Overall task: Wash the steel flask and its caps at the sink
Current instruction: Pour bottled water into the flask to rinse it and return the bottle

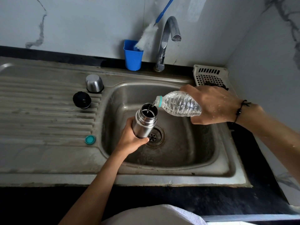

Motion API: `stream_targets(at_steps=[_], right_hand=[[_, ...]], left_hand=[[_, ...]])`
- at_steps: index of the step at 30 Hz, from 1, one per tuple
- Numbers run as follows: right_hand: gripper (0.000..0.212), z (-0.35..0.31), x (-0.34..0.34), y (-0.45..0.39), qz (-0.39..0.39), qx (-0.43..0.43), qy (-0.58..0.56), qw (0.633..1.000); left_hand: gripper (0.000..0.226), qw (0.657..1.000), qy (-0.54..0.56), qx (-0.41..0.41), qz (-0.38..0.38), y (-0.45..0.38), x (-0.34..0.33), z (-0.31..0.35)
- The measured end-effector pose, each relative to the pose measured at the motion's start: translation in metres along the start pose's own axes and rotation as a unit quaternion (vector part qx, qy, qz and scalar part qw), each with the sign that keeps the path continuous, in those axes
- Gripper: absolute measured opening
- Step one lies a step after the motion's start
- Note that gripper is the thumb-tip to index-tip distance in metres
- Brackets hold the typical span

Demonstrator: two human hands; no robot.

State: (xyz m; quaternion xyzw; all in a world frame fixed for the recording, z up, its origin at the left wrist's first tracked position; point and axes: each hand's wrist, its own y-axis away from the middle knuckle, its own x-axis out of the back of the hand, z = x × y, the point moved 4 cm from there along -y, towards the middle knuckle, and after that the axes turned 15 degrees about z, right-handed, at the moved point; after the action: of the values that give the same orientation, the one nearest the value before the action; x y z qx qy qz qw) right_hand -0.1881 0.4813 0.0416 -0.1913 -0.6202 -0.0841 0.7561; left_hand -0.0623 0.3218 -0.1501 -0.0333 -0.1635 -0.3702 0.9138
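My left hand (129, 138) grips the open steel flask (143, 121) upright over the sink basin (186, 143), just above the drain. My right hand (214, 106) holds a clear plastic water bottle (178, 103) tipped sideways, its mouth at the flask's rim, and water runs into the flask. On the ribbed draining board to the left stand the steel cup cap (94, 83), upside down, and the black inner stopper (82, 100). A small teal bottle cap (90, 139) lies near the basin's left rim.
The tap (167, 41) stands behind the basin with its spout off. A blue cup (133, 56) with a white bottle brush (148, 36) sits to its left. A cream plastic basket (211, 76) with a dark scrubber occupies the back right corner. The black counter edges the sink.
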Motion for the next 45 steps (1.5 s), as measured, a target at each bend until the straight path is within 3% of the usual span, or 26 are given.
stream_targets(at_steps=[45], right_hand=[[0.08, 0.0008, -0.0022, -0.0014, 0.003, 0.007, 0.006, 1.0]], left_hand=[[0.072, 1.0, -0.01, 0.003, 0.004, -0.0021, 0.0029, -0.0003]])
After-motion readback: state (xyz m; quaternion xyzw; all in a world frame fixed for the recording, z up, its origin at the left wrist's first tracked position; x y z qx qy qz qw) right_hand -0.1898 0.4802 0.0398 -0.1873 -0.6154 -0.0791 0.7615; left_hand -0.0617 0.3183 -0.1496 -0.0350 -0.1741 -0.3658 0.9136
